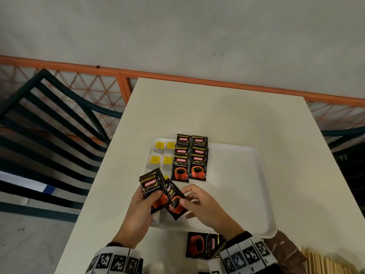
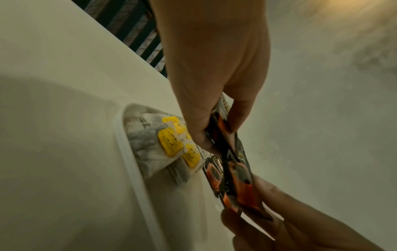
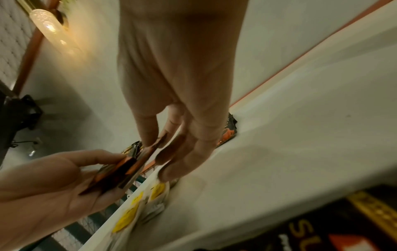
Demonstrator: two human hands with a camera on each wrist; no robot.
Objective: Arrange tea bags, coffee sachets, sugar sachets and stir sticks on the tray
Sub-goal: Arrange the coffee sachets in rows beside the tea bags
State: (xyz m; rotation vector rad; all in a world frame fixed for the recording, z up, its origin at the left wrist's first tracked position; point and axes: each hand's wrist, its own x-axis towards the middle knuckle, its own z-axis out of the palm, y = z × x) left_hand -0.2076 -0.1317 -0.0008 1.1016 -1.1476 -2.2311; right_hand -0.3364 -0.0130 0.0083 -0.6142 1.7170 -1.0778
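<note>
The loose coffee sachet (image 1: 174, 198) sits lower centre of frame, long axis tilted toward upper left. The right hand (image 1: 199, 204) pinches its lower end; the left hand (image 1: 142, 206) grips the remaining stack (image 1: 153, 186). The tray (image 1: 237, 175) rows (image 1: 189, 161) lie straight above.

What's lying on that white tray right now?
On the tray: tea bags with yellow tags at its left, and overlapping coffee sachets beside them. The left hand and its sachets hide the tray's near-left corner, so anything there stays unseen.
</note>
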